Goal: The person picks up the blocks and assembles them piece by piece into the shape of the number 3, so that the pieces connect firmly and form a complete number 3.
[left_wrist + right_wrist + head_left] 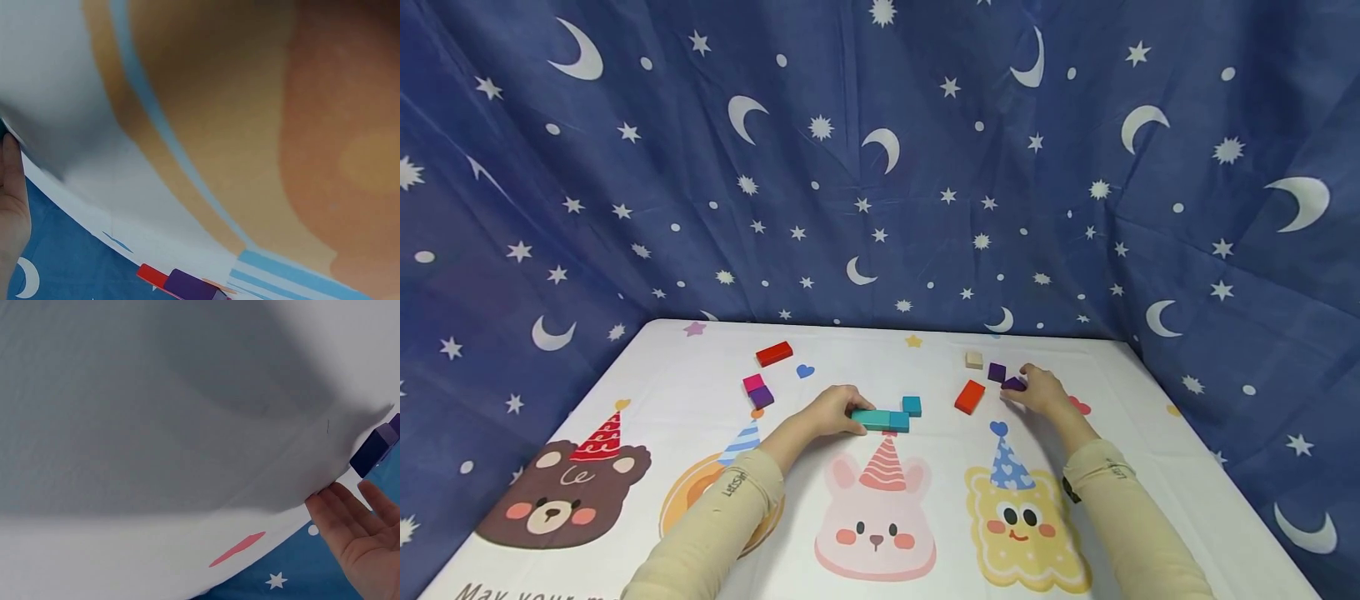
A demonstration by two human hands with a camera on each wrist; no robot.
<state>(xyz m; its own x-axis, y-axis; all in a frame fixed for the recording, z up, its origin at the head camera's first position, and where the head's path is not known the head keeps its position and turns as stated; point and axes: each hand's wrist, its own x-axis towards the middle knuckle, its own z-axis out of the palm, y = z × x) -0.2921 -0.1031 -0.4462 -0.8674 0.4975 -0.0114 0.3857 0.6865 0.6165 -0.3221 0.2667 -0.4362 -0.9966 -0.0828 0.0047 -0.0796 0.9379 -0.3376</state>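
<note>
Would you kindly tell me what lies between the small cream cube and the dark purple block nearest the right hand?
Another dark purple, squarish block lies between them on the white cloth, as the head view shows.

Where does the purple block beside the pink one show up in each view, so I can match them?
Head: purple block, left of centre, beside the pink block.
Left wrist: block at bottom edge, near the striped party hat.
Right wrist: not in it; the purple blocks near the right hand are others.
Shared landmark: the blue curtain, in all three.
</note>
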